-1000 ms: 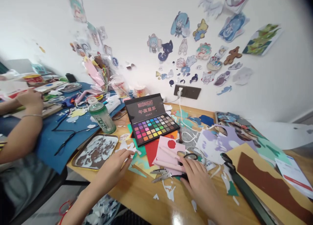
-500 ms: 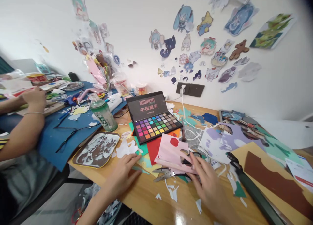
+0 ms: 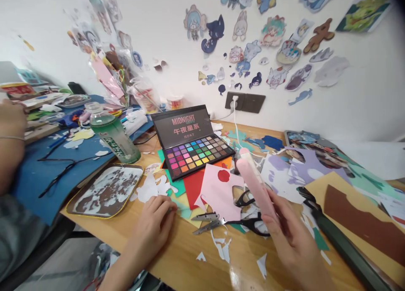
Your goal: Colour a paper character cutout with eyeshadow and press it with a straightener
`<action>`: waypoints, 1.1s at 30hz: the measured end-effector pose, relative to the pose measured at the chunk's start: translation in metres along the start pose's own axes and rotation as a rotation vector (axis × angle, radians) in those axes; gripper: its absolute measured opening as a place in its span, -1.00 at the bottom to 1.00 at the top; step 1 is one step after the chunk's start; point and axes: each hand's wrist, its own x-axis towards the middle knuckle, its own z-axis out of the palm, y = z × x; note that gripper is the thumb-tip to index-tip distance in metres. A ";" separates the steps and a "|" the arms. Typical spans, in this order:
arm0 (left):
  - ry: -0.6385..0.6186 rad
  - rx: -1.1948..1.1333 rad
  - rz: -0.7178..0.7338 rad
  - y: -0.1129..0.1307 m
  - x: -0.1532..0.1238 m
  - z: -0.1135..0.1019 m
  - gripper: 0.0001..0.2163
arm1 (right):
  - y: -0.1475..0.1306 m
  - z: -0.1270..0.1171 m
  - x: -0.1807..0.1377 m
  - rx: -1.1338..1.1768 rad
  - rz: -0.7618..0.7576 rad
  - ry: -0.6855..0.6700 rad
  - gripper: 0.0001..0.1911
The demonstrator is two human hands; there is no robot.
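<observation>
The long pink-and-white object [image 3: 257, 182] is above the bench [image 3: 186, 259], at eleven o'clock of the right hand [image 3: 286, 236], whose fingers are closed around it. At ten o'clock lies the pink sheet [image 3: 215, 187], its edge partly cut away: some cutting seems done, what remains is unclear. At nine o'clock come the scissors [image 3: 230, 222], blades parted, and then the left hand [image 3: 156, 219], with curled fingers whose hold I cannot tell.

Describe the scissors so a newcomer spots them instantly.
On the wooden table, find the open colour palette. Nearer the viewer lies a pink sheet. The scissors lie along its near edge, their metal blades and black loop handles unlike the surrounding paper.
</observation>
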 end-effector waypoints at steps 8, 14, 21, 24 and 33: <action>0.079 0.019 -0.020 0.004 -0.005 0.009 -0.89 | 0.008 0.000 -0.004 -0.006 0.060 -0.020 -0.62; 0.019 0.003 -0.035 0.003 -0.008 0.006 -0.88 | -0.014 0.003 -0.005 0.107 0.195 -0.055 -0.63; -0.081 -0.024 -0.050 -0.006 -0.012 0.000 -0.84 | -0.018 0.000 -0.002 0.139 0.196 -0.096 -0.64; -0.079 -0.070 -0.109 -0.001 -0.011 0.001 -0.83 | -0.022 -0.001 -0.001 0.151 0.208 -0.101 -0.64; 0.109 -0.485 -0.286 0.055 0.000 0.002 -0.85 | -0.019 0.001 -0.007 0.149 -0.049 -0.224 -0.55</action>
